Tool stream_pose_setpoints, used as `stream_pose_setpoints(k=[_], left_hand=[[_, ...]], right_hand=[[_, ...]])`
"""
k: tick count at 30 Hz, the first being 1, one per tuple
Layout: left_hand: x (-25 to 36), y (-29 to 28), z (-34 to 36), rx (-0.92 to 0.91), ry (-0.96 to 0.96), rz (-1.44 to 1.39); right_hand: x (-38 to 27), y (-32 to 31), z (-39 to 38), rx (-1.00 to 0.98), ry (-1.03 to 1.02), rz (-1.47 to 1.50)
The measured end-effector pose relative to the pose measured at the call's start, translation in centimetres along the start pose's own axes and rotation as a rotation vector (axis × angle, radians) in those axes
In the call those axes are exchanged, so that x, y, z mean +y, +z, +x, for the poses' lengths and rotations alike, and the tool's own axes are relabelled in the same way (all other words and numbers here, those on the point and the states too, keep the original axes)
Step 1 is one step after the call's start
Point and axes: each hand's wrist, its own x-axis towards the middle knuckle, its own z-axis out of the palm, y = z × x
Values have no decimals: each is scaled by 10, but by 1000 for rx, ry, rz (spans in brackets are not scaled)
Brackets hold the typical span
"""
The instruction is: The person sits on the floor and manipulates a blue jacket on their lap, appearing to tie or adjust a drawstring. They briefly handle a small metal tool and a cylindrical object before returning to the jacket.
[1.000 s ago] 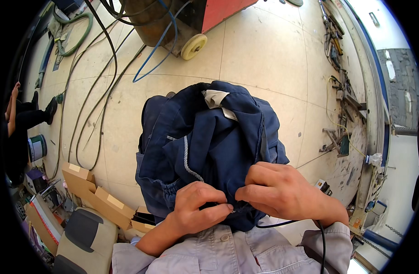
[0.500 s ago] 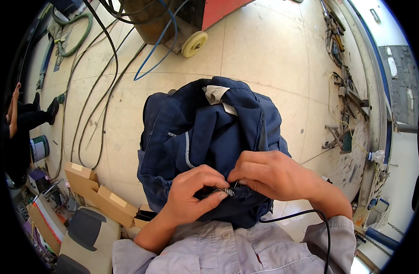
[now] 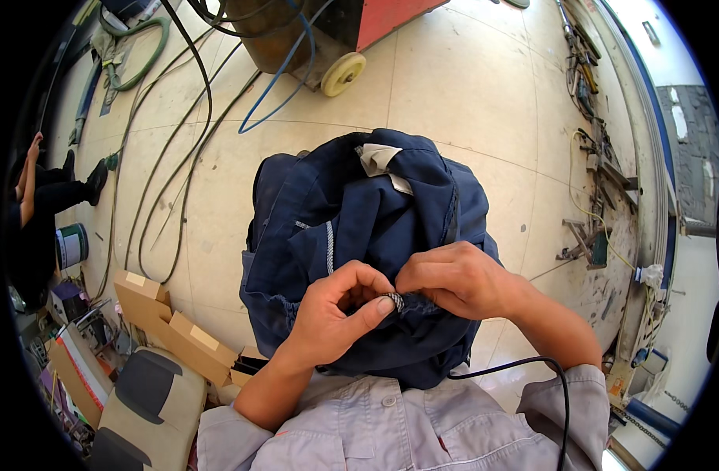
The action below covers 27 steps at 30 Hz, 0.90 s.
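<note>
We cannot see small metal piece whole: left hand, right hand fingertips cover it.

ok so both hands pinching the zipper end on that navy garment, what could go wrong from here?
1. The left hand and right hand pinch the small zipper end with fingertips only; it could slip out.
2. The navy garment is bunched in loose folds around the zipper, so fabric may catch in it.
3. A black cable loops under the right forearm and might snag the sleeve or cloth.

Grey label atop navy garment
</note>
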Motion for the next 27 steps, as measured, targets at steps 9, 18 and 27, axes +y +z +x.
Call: stream_pose_setpoints(k=[9, 18, 27], left_hand=[[-6, -1, 4, 31, 234, 218], [1, -1, 11, 5, 549, 662], [-4, 1, 12, 68, 589, 735]], right_hand=[[9, 7, -4, 75, -7, -32], [10, 4, -2, 29, -19, -26], [8, -1, 3, 62, -44, -165]])
